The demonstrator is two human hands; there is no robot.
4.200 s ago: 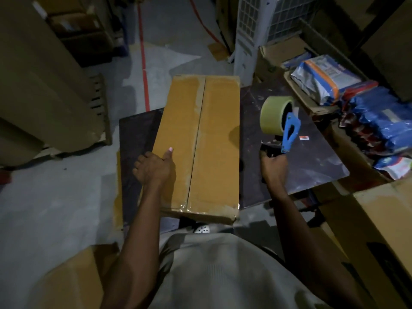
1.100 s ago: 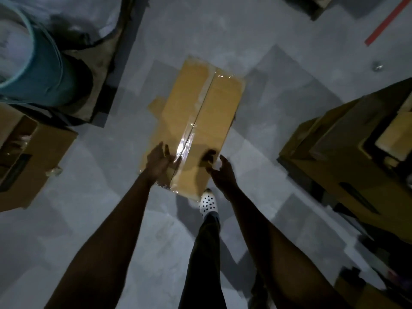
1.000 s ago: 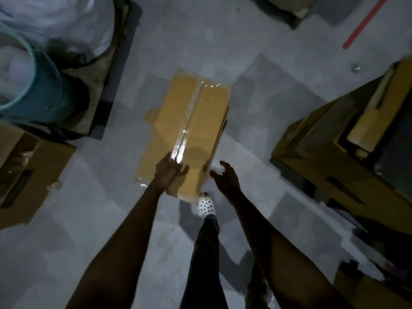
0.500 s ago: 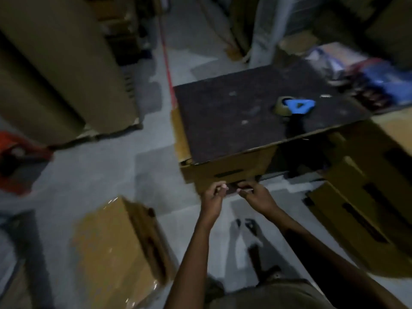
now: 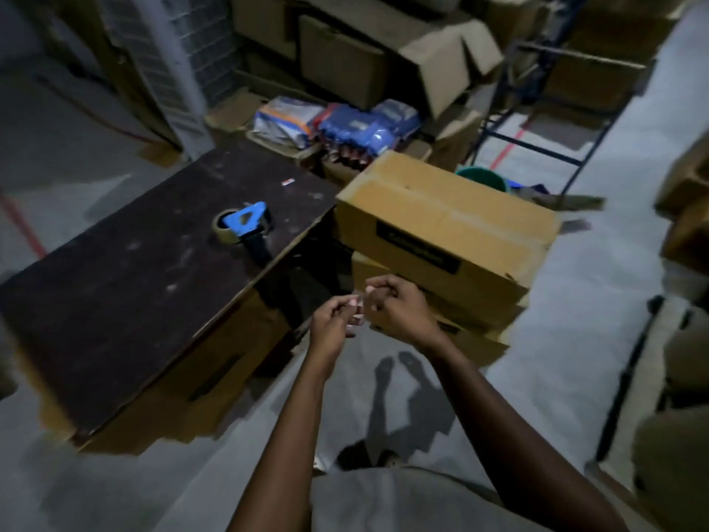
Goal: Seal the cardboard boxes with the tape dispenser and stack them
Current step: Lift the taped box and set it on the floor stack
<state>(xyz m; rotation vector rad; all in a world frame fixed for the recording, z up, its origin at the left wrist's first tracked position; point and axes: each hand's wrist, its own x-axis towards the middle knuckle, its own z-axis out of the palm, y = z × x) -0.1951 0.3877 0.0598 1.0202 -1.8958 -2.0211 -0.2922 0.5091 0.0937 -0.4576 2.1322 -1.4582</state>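
Cardboard boxes (image 5: pixel 445 270) stand stacked on the grey floor just right of our work surface, at least 2 of them. The top box (image 5: pixel 441 213) lies slightly askew on the lower box (image 5: pixel 472 339), with its flaps closed, a paler band running along its top and a black label on the side facing us; we cannot tell whether that band is tape. The tape dispenser (image 5: pixel 243 224), with a blue frame, a tan roll and a black handle, lies on its side on the dark board (image 5: pixel 115 301) near the board's right edge, well apart from both our hands. The board itself rests on another carton (image 5: pixel 215 362). We hold our left hand (image 5: pixel 332 324) and right hand (image 5: pixel 399 312) up together in front of the stack's near corner. Both have their fingers curled inward, the fingertips of the 2 hands almost meeting. The picture is blurred there, so we cannot tell whether they pinch something small between them or hold nothing. Neither hand touches a box. The shadow of our hands (image 5: pixel 403 397) falls on the floor below. Beyond the board lie blue packets (image 5: pixel 368 128) beside a white and orange packet (image 5: pixel 284 117). A teal bucket (image 5: pixel 479 178) peeks out behind the top box, a blue metal rack (image 5: pixel 537 109) stands further back, and open cartons (image 5: pixel 441 59) are piled against the far side.
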